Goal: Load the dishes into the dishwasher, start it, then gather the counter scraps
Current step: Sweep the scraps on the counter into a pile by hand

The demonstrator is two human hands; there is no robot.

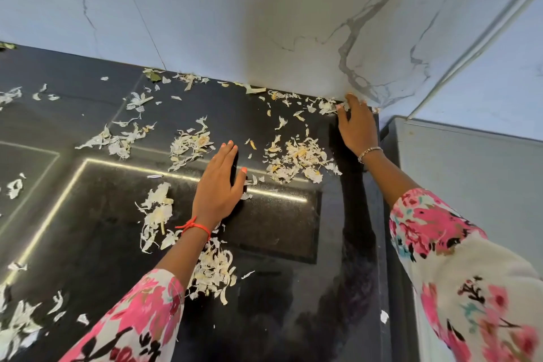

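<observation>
Item: scraps (296,159), pale peelings strewn over the black counter (293,288). The thickest heap lies between your hands, within reach of both. Left hand (219,185): flat, fingers straight, holding nothing. Right hand (357,126): at the back corner against the wall (264,9), fingers extended onto scraps, nothing visibly pinched. Obscured: scraps under your left forearm; others cut off at the left edge.

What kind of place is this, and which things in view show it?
Probably a home kitchen: a polished black stone countertop meets a white marble-look wall, and pale peel scraps lie scattered over it.
</observation>
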